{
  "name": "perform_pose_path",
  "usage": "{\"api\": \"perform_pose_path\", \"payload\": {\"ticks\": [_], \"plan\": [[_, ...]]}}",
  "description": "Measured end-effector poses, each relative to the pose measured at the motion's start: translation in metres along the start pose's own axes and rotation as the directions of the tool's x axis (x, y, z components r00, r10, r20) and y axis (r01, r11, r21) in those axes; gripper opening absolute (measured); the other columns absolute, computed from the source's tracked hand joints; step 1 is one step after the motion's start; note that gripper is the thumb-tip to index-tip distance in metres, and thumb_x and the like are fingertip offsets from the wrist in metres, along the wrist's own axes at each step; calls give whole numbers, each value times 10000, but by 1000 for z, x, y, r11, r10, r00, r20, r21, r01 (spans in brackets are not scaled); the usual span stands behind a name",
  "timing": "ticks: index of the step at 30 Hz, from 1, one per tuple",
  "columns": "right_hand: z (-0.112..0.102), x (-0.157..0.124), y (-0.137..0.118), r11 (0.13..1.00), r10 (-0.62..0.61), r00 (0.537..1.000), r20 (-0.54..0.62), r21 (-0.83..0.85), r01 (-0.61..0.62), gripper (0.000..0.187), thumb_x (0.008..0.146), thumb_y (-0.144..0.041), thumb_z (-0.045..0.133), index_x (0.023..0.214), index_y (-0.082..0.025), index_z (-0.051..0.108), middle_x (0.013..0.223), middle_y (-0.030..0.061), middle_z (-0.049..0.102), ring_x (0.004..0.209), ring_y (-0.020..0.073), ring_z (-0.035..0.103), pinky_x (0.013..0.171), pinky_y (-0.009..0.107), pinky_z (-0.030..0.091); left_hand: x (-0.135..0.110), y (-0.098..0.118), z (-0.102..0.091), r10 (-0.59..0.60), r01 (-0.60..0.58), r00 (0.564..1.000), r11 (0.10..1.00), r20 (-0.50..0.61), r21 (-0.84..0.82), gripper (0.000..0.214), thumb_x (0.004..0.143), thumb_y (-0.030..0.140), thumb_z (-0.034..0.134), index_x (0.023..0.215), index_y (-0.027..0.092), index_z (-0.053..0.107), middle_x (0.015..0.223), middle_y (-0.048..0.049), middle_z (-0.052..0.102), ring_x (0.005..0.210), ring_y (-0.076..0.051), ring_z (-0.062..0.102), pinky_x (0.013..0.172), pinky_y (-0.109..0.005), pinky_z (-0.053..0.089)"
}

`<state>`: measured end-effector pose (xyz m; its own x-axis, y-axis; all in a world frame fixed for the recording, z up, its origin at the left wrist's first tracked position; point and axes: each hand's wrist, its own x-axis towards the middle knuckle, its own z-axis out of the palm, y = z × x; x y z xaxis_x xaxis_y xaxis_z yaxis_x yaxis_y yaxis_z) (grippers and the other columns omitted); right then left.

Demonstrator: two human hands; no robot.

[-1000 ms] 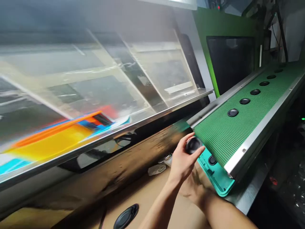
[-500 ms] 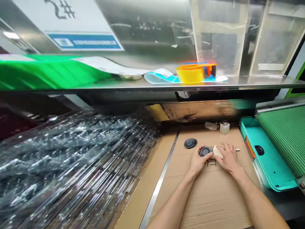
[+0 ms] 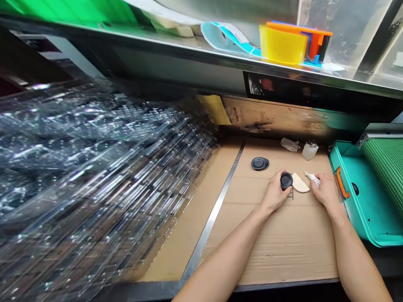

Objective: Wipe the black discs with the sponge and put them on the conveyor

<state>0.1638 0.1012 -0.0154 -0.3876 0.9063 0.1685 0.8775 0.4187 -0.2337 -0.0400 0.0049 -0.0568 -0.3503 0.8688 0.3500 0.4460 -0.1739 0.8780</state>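
Note:
My left hand [image 3: 274, 193] is closed around a small round black part [image 3: 286, 180], held just above the cardboard sheet [image 3: 277, 247]. My right hand [image 3: 325, 191] is beside it to the right, its fingers pinching a white cloth [image 3: 312, 178]. Between the two hands lies a beige half-round pad [image 3: 300, 184] on the cardboard. A second black round part [image 3: 260, 163] lies flat a little farther back.
A teal tray [image 3: 365, 218] with one black part [image 3: 355, 188] stands at the right, under the end of a green conveyor belt [image 3: 384, 159]. A small white bottle [image 3: 310, 150] stands at the back. Stacked clear plastic trays [image 3: 88, 176] fill the left. A yellow tape dispenser [image 3: 283, 44] sits on the metal shelf.
My view has swung from the conveyor down to the cardboard. The left hand has carried the black part there, and the right hand has shifted right off the beige pad onto the white cloth.

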Motion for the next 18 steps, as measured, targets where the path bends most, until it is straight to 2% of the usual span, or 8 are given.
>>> {"api": "perform_pose_path", "payload": {"ticks": [3, 7, 10, 12, 13, 15, 18], "plan": [[4, -2, -7, 1000, -14, 1000, 0, 20, 14, 272, 935, -428, 566, 1042, -203, 677, 1050, 97, 676, 1012, 242, 613, 856, 309, 415, -1, 0, 1, -18, 19, 1000, 998, 13, -62, 568, 744, 138, 730, 1273, 195, 533, 1234, -108, 667, 1148, -257, 640, 1036, -423, 492], [6, -5, -14, 998, -58, 998, 13, 17, 58, 256, 972, -347, 502, 1141, -233, 657, 1055, 87, 673, 964, 227, 623, 795, 303, 412, 0, 1, 3, -48, 49, 999, 983, 10, -179, 537, 720, 149, 760, 1222, 207, 577, 1241, -113, 660, 1157, -265, 637, 1006, -418, 510], [6, -6, -19, 991, -58, 998, -39, 115, 62, 244, 973, -338, 469, 1070, -212, 654, 1021, 99, 674, 924, 229, 627, 774, 309, 424, 3, 3, 3, -179, 180, 983, 890, 42, -419, 560, 679, 171, 807, 1190, 198, 578, 1232, -116, 666, 1099, -249, 668, 958, -396, 541], [7, -7, -24, 951, -12, 994, -109, 307, 45, 247, 975, -388, 466, 998, -198, 623, 963, 98, 682, 880, 225, 631, 747, 310, 441, 6, 7, 0, -258, 249, 964, 793, 63, -557, 602, 643, 182, 843, 1177, 189, 567, 1240, -117, 665, 1094, -240, 673, 955, -386, 549], [7, -8, -28, 902, 12, 993, -114, 431, 39, 263, 975, -427, 471, 978, -199, 604, 925, 88, 685, 836, 216, 632, 718, 305, 449, 6, 9, -1, -277, 263, 958, 758, 70, -597, 624, 627, 186, 859, 1176, 186, 564, 1256, -121, 658, 1110, -241, 668, 960, -382, 550], [10, -11, -38, 743, 22, 999, -45, 669, 13, 316, 961, -514, 503, 961, -207, 579, 847, 54, 683, 723, 185, 622, 638, 280, 455, 6, 16, -3, -282, 274, 955, 725, 92, -631, 663, 607, 184, 882, 1191, 180, 568, 1285, -132, 647, 1135, -249, 660, 959, -375, 554], [13, -16, -51, 489, -12, 997, 81, 870, -65, 377, 888, -578, 621, 943, -210, 562, 758, 6, 663, 607, 137, 589, 541, 231, 438, 0, 26, -3, -251, 311, 950, 717, 186, -623, 706, 626, 193, 891, 1256, 171, 573, 1272, -151, 658, 1083, -258, 682, 896, -368, 578]]}}
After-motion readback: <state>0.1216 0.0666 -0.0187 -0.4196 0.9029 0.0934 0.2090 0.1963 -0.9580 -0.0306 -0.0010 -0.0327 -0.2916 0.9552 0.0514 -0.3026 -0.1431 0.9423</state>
